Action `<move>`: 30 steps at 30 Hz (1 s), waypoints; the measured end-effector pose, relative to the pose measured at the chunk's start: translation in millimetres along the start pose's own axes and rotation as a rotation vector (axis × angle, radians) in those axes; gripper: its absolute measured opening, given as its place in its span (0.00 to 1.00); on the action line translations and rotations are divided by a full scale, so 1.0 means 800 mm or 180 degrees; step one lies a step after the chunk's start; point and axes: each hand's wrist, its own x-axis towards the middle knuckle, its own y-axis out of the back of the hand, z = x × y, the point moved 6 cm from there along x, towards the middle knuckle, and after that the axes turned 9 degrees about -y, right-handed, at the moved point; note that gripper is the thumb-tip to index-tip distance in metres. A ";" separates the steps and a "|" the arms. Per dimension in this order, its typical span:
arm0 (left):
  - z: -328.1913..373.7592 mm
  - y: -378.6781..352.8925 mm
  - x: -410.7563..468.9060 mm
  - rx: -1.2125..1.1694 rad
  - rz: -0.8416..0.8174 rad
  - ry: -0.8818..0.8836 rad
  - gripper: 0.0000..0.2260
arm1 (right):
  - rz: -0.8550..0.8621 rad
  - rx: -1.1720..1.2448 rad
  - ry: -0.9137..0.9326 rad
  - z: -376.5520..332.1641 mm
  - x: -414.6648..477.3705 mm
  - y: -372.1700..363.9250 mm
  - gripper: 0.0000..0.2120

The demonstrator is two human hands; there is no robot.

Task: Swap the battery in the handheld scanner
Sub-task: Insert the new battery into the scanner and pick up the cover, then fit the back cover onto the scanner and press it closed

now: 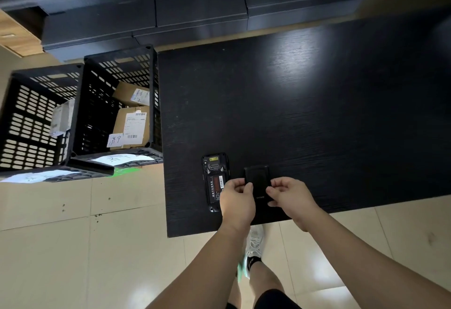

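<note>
Pinching a black cover (257, 181) between left hand (238, 199) and right hand (290, 196) over a dark wood-grain table (317, 113), opened scanner (214, 181) alongside, black crates (80, 113) on pale tiled floor (73, 247).

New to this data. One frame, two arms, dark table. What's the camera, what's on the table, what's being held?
There is no robot here: a person works with two bare hands. The single picture comes from a wide-angle camera worn on the head, looking forward and down, so the arms enter from the bottom edge.

On the black table lies the handheld scanner, back side up with its cover off, so the battery with its red label shows in the bay. Beside it, the left hand and right hand together hold a flat black piece by its two sides; it is probably the back cover, though I cannot be sure.

Left of the table, on the floor, stand two black crates holding cardboard parcels.
</note>
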 end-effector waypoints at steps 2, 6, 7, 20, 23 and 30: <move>0.004 0.021 0.000 -0.0039 0.0072 -0.0030 0.06 | -0.0056 -0.0042 0.0019 -0.005 -0.008 -0.013 0.06; -0.003 0.072 0.005 -0.0065 0.0318 -0.0051 0.07 | -0.0106 -0.0296 0.0140 -0.013 -0.019 -0.055 0.07; -0.008 0.083 0.006 -0.0066 0.0365 -0.0045 0.07 | -0.0094 -0.0408 0.0179 -0.013 -0.021 -0.066 0.07; -0.024 0.126 0.049 -0.0042 0.0009 -0.0270 0.06 | 0.0064 -0.0907 0.0565 -0.025 -0.005 -0.110 0.05; -0.029 0.126 0.051 -0.0039 -0.0045 -0.0268 0.05 | 0.0069 -0.0856 0.0543 -0.018 0.000 -0.110 0.05; -0.029 0.133 0.058 -0.0005 -0.0046 -0.0408 0.06 | 0.0064 -0.0739 0.0593 -0.010 0.010 -0.118 0.07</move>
